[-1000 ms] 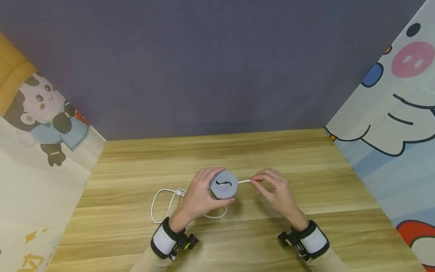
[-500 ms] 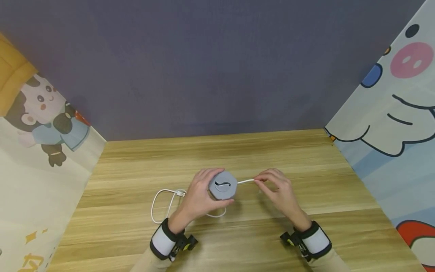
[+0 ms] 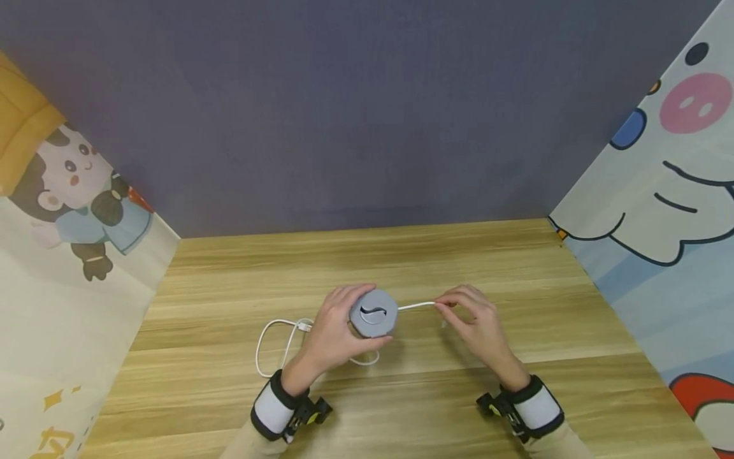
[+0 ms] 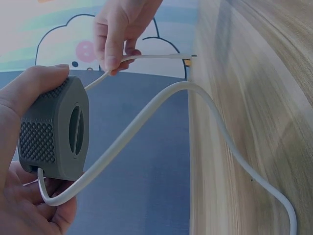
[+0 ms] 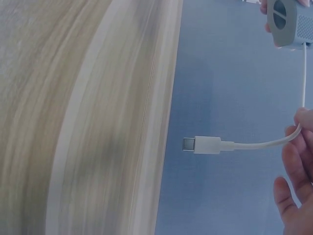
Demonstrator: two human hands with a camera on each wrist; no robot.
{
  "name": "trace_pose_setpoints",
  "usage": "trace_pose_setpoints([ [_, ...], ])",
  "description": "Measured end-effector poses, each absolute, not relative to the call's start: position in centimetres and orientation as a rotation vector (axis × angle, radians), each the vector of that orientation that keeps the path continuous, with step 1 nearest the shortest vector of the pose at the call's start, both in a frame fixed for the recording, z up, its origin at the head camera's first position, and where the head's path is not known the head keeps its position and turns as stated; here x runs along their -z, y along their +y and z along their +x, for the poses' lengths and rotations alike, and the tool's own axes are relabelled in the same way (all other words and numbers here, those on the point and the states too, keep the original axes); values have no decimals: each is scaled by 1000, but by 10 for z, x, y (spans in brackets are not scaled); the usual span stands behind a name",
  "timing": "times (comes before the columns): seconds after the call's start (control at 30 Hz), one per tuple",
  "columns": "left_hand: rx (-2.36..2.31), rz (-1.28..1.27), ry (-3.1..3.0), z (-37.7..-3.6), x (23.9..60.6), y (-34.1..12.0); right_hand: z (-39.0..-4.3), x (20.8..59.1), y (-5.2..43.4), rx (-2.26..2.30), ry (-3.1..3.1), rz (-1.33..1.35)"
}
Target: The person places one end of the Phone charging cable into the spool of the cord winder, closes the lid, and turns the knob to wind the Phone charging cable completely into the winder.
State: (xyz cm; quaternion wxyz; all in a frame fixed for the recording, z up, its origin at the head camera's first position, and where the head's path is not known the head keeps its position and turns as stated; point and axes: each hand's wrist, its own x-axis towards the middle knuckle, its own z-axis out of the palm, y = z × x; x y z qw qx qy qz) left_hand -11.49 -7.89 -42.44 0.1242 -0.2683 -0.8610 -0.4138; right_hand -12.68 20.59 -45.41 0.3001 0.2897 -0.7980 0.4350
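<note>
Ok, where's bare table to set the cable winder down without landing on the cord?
Bare wood lies on the table between the hands and the back wall, and right of the right hand. It is crowded left of the left hand, which grips the grey winder: the white cable loops there.

Cartoon-walled [image 3: 659, 191] wooden desk [image 3: 401, 255] booth

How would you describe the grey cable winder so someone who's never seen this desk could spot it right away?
Start at the light wooden desk and look to its middle, between the person's two hands. The left hand holds the small grey octagonal cable winder in its grip, a white charging cable running from it to the right hand. It alone is grey, with a dark S-shaped slot on its face.
</note>
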Motion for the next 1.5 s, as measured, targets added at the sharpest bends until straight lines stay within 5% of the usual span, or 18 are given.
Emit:
trace_pose_setpoints([
  [0.93,1247,-746,-2500,-114,425,-86,-125,458,220,-1112,-2185,660],
  [1.5,1255,-755,-2476,-112,425,-80,-124,458,202,-1162,-2138,858],
])
